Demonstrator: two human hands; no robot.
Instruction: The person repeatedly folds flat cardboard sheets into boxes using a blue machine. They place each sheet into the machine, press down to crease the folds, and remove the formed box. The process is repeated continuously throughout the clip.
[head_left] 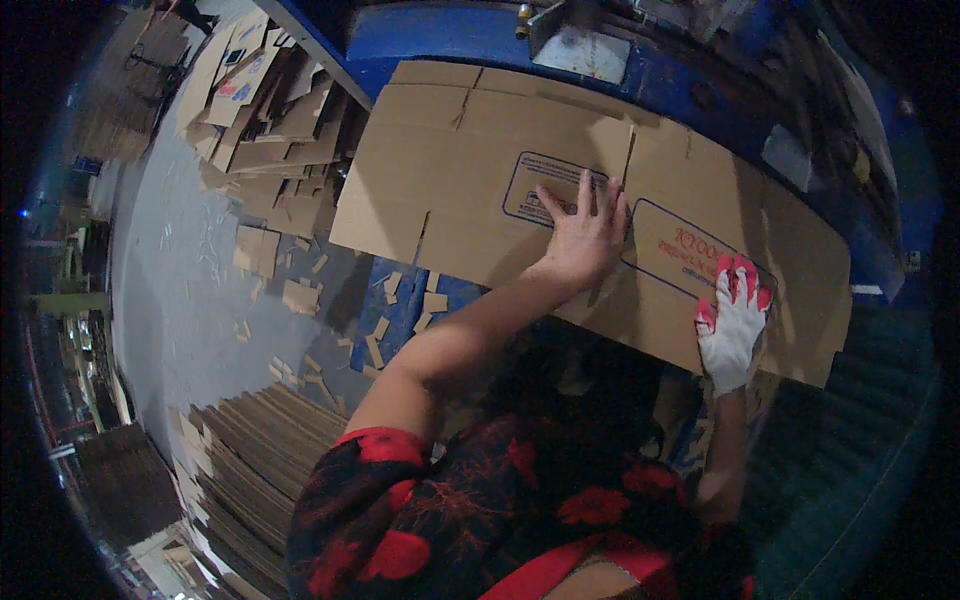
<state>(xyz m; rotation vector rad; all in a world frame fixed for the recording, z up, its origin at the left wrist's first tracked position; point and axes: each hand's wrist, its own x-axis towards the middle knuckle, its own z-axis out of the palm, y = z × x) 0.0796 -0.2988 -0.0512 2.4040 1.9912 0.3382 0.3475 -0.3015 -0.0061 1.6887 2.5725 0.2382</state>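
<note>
In front of me a flat brown cardboard box blank (460, 190) lies on a blue machine, with slots cut along its edges and printed panels in dark blue and red. My bare left hand (585, 235) rests on the middle of the blank, fingers spread, beside a printed outline. Farther right, my right hand (735, 325) wears a white glove with pink-red fingertips. It lies flat on the blank near its near edge, over the red print. Neither hand grips anything. The blank's underside is hidden.
Blue machine framing (430, 35) with a metal plate (580, 55) runs along the far side. A messy heap of cardboard pieces (280, 140) stands at the left. A stack of cardboard sheets (265, 450) is near my left side. Cardboard scraps (302, 296) litter the grey floor.
</note>
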